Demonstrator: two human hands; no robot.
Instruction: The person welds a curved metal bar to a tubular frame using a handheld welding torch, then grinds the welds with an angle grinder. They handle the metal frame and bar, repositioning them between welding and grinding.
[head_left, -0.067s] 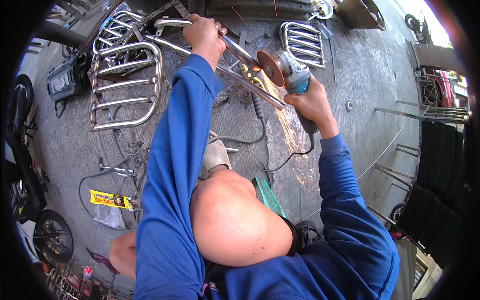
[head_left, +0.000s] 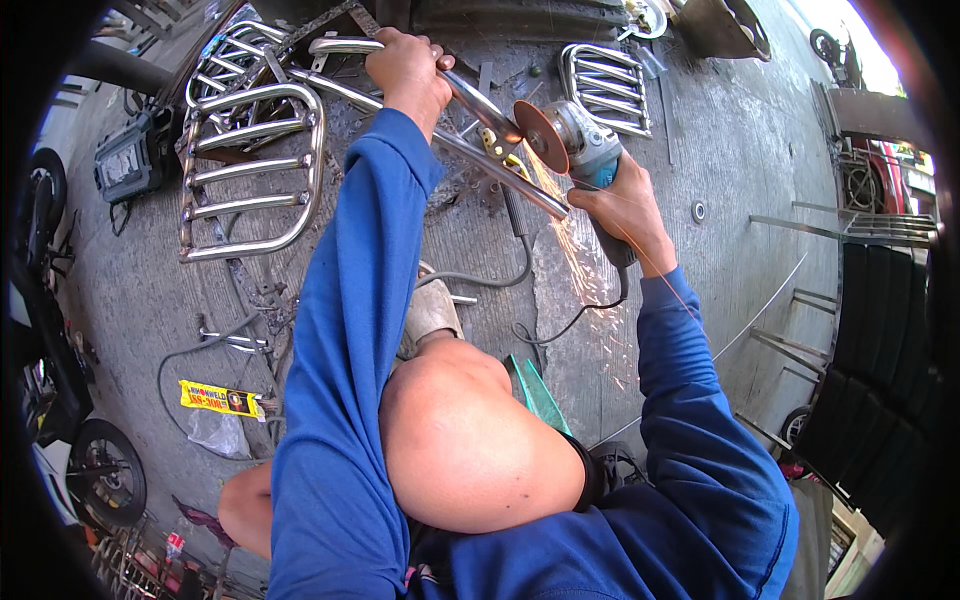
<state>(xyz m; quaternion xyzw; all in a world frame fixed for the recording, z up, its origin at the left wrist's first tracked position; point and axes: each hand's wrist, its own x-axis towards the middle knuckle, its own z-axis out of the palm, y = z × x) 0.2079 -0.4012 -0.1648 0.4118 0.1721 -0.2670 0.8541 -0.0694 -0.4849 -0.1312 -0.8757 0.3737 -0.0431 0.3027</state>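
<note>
My left hand point(head_left: 410, 75) is wrapped round a shiny metal tube point(head_left: 478, 104) at the top centre. In my right hand point(head_left: 628, 210) is an angle grinder point(head_left: 592, 150), its fingers closed round the body. The grinder's reddish-brown disc point(head_left: 541, 137) touches the tube's end, and the metal glows orange there. Sparks point(head_left: 575, 265) stream down from the contact toward the floor. A second tube point(head_left: 500, 172) runs slantwise below the first. Behind it a yellow-and-black object point(head_left: 492, 143) is partly hidden.
Welded tube racks point(head_left: 252, 170) lie at the left, and another rack point(head_left: 607, 88) at the upper right. The grinder's black cord point(head_left: 570, 338) loops on the concrete. A grey welding machine point(head_left: 130, 160), a yellow packet point(head_left: 222, 398) and a green piece point(head_left: 538, 395) stand or lie around. My bent knee is close below.
The spark stream has shifted shape, with a thin streak now crossing my right wrist. Both hands, the tube and the grinder look unmoved.
</note>
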